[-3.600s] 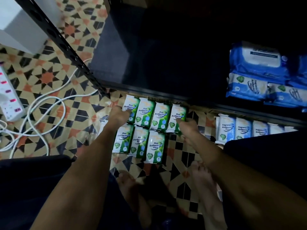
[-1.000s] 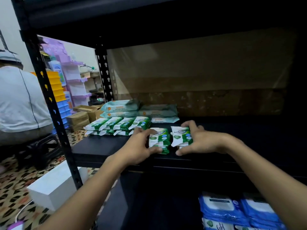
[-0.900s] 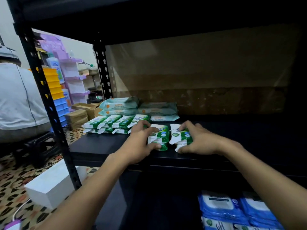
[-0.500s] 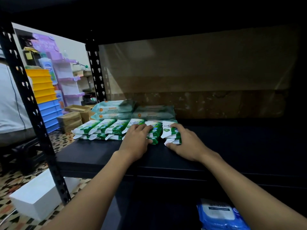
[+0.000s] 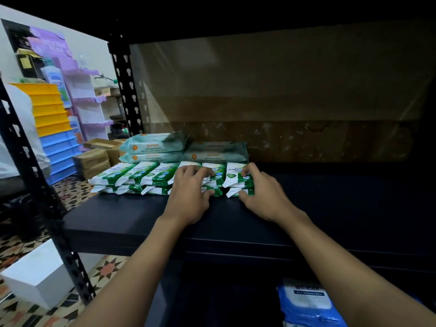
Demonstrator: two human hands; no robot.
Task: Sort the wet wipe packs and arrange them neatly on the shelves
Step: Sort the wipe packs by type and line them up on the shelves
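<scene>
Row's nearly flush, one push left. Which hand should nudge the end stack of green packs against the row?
Right. The right hand already grips the end stack of green packs from its outer side; the left hand rests on the neighbouring stack.

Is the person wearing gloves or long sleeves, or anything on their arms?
No gloves and no sleeves in view. The left hand and right hand are bare, and both forearms are bare as far back as the picture shows. No watch, bracelet or ring can be seen on them, though the light is dim.
</scene>
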